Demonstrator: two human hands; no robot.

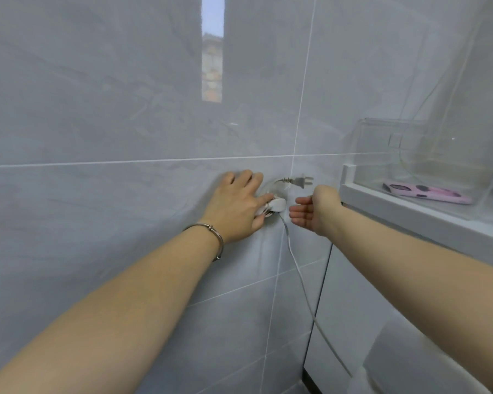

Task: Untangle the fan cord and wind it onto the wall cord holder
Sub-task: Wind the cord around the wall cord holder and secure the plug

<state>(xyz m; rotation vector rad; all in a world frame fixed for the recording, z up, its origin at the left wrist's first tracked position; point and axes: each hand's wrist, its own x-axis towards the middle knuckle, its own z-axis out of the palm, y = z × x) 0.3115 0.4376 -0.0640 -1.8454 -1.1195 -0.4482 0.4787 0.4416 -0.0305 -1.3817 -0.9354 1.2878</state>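
Observation:
A small white cord holder (275, 206) is fixed to the grey tiled wall with loops of white cord wound on it. My left hand (236, 206) lies flat on the wall over its left side, fingers straight, thumb under the holder. The plug (301, 181) sticks out to the right just above the holder. From the holder the white cord (299, 277) hangs down to the lower right. My right hand (313, 209) hovers just right of the holder, palm toward it, fingers relaxed, holding nothing.
A white cabinet (382, 280) with a ledge stands close on the right. On the ledge is a clear plastic box (427, 166) and a pink phone case (427, 191). A thin wire runs down inside the clear box.

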